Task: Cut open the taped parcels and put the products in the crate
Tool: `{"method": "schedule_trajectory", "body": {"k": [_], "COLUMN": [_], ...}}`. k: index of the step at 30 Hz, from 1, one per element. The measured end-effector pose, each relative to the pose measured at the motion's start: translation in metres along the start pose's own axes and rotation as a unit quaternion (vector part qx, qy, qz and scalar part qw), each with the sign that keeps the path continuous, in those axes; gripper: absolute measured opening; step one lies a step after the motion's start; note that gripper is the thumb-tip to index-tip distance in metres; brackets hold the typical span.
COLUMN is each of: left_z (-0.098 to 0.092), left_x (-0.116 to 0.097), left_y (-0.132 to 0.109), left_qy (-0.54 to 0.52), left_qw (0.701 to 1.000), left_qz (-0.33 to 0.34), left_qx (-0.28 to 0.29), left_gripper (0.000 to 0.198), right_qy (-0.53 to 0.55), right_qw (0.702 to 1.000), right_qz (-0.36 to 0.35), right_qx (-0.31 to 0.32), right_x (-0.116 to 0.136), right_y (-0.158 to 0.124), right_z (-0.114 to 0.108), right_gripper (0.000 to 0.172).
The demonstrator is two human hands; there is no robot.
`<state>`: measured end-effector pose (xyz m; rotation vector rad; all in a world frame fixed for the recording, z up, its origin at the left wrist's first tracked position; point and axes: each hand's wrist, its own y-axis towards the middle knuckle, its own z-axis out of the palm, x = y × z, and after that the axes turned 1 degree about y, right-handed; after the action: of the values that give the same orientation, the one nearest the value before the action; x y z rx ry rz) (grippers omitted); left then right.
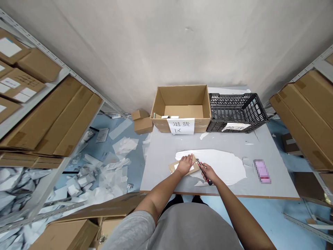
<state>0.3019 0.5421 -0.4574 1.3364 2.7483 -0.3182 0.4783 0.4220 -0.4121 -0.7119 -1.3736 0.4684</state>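
Observation:
A flat brown cardboard package (172, 168) with a white label lies on the table near its front edge. My left hand (184, 164) is over the package, fingers bent forward across its top and far side, holding it against the table. In my right hand (208, 172) is a utility knife (209, 181) with a black and red handle. Its blade end points up and left, at the package's right end. Whether the blade touches the cardboard is too small to tell. A white worn patch (226, 166) of the table surface spreads beneath and right of the package.
At the table's back stand an open cardboard box (182, 91) with a paper sign and a black plastic crate (238, 119). A blurred pink item (262, 171) lies on the right. Shelves of cartons (52, 118) flank me; waste paper (114, 177) litters the floor at left.

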Motion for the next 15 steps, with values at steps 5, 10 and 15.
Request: {"method": "schedule_trajectory", "body": {"k": [5,10,15], "left_z": [0.001,0.001,0.004], "left_x": [0.0,0.001,0.002], "left_y": [-0.001,-0.001,-0.001], "left_qy": [-0.004,-0.003,-0.004], "left_qw": [1.0,1.0,0.999], "left_qz": [0.0,0.005,0.01], "left_qx": [-0.002,-0.011,-0.033], "left_gripper": [0.064,0.062,0.061], "right_qy": [0.001,-0.013,-0.02], "right_qw": [1.0,0.999,0.999], "right_qz": [-0.018,-0.02,-0.014], "right_qx": [0.008,0.041,0.047], "right_x": [0.005,0.015,0.014], "right_y": [0.008,0.018,0.022], "right_z": [0.0,-0.011,-0.016], "right_gripper": [0.049,0.052,0.053]}}
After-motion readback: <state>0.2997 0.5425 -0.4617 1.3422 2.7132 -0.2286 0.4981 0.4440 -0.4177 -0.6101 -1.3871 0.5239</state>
